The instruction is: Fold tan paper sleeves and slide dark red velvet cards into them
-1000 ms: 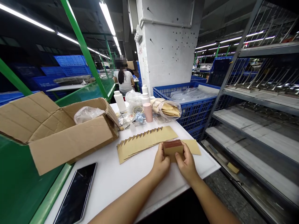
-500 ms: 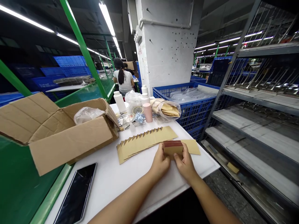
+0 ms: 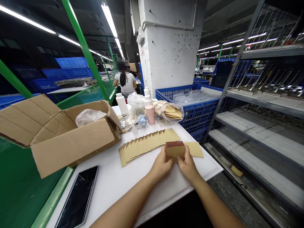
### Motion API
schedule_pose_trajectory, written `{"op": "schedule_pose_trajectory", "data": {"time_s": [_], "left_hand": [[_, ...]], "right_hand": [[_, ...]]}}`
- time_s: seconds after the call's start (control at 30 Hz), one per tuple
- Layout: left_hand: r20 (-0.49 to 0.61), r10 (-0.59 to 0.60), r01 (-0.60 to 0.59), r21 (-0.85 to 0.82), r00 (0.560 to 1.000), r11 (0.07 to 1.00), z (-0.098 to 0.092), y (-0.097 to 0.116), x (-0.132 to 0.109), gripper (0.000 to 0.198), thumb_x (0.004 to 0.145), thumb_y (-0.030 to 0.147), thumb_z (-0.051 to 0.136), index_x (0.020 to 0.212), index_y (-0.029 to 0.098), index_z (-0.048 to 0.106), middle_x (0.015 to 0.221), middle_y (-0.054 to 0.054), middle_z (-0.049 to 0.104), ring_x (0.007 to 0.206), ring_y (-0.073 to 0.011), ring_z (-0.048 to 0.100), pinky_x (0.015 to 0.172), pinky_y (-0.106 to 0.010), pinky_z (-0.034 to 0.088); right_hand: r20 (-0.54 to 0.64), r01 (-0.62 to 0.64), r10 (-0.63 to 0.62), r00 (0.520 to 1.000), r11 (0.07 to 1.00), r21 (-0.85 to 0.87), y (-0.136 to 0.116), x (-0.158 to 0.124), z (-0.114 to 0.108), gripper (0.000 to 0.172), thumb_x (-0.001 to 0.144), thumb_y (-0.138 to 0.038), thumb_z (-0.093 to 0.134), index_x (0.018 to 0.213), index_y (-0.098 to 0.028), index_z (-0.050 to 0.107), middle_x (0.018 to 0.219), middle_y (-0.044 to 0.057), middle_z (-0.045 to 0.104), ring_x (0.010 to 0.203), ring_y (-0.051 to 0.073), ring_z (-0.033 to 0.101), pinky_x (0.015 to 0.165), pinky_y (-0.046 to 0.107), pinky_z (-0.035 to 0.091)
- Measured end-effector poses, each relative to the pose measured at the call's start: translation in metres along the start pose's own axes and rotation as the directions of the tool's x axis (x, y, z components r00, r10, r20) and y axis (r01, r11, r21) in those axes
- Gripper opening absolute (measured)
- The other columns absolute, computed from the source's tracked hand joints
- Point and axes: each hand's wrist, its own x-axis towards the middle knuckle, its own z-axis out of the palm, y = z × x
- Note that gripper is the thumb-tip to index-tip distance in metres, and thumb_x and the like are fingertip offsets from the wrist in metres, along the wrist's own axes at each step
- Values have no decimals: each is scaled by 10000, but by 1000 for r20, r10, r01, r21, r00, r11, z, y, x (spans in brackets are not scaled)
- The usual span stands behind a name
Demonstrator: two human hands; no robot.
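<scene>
A stack of small kraft-paper envelopes (image 3: 175, 150), with reddish-brown upper edges, is held upright between both hands above the white table. My left hand (image 3: 162, 163) grips its left end, and my right hand (image 3: 188, 163) has the right end, thumb on the near face. Just beyond the hands, a row of overlapping kraft envelopes (image 3: 148, 144) lies fanned out on the table, their flaps forming a sawtooth along the far side. One more flat kraft envelope (image 3: 194, 149) sticks out to the right behind my right hand.
An open cardboard box (image 3: 73, 136) stands at the left, a phone (image 3: 77, 196) nearer me. Farther back are white bottles (image 3: 122, 103), a pink cup (image 3: 150, 114) and a bag of envelopes (image 3: 169, 110). Blue crates (image 3: 199, 110) and a metal rack (image 3: 258, 126) flank the right; a person (image 3: 125, 82) sits ahead.
The held stack has tilted very slightly and shifted a little to the left. Both hands keep their grip, and the things on the table stay where they were.
</scene>
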Motion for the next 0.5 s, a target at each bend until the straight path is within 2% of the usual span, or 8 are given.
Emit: {"op": "schedule_pose_trajectory", "data": {"time_s": [0.13,0.23,0.33,0.43,0.5], "left_hand": [[23,-7,4,129,1000,992,-7,7,-1,564,709,74,517,1246,211,415,1165,-77,576,1048,-270,535,867,-380,420],[33,46,-48,79,998,996,-9,7,2,527,704,65,507,1207,206,434,1172,-73,568,1063,-255,527,879,-368,420],[35,83,-84,3,996,997,-10,5,5,470,712,68,494,1165,188,455,1099,-72,588,985,-230,557,820,-339,450],[-39,54,-57,-61,998,997,-12,4,9,398,736,117,512,1129,164,467,1042,-82,597,919,-215,575,764,-314,466],[-122,19,-38,-153,992,988,-17,5,11,512,759,159,526,1246,165,368,1082,-95,589,940,-208,579,778,-308,470]], "right_hand": [[2,10,-10,1000,1000,0,2,1,-1,515,741,-156,487,1244,-212,390,1201,106,545,1110,230,525,966,424,413],[-5,20,-20,1000,1000,-16,5,-1,2,535,751,-161,486,1271,-211,370,1232,110,528,1132,232,511,972,427,409],[-6,45,-46,999,998,-52,3,-1,4,541,767,-162,471,1292,-205,351,1233,117,527,1124,228,519,940,416,435],[-41,135,-145,989,974,-179,-2,4,-12,502,775,-176,477,1269,-197,387,1193,126,543,1089,236,534,915,423,447],[-66,209,-247,967,911,-357,-2,10,-35,430,765,-196,516,1195,-204,485,1167,121,559,1113,261,509,962,466,396]]}}
